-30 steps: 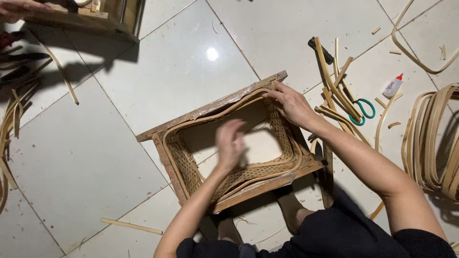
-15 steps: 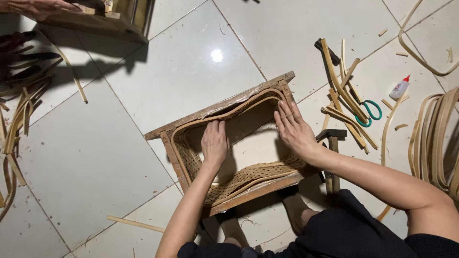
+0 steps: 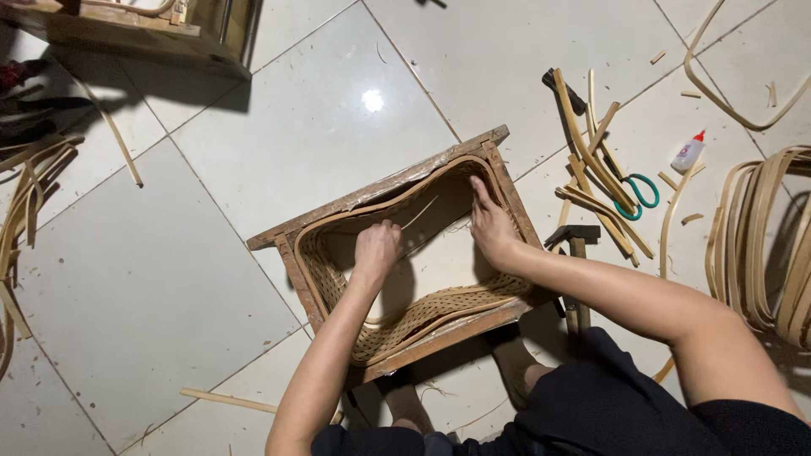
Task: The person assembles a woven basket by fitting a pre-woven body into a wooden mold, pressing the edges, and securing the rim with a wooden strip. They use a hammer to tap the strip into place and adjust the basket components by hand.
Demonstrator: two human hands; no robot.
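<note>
Inside the wooden frame (image 3: 384, 187) lined with woven rattan (image 3: 439, 311), the left hand (image 3: 376, 249) has curled fingers pinching a thin strand (image 3: 420, 213), while the right hand (image 3: 492, 228) presses open fingers against the right wall.

Head camera looks straight down at the tiled floor (image 3: 253, 152)

Tiled floor (image 3: 169, 279) bears wooden frame (image 3: 380, 190), scissors (image 3: 638, 194), hammer (image 3: 576, 253)

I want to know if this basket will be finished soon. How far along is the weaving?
Done: the woven wall lines the near side and left end inside the wooden frame. In hand: the left hand and right hand work inside at the far wall, still a bare rattan band. Left: weaving there; loose strips lie on the floor.
</note>
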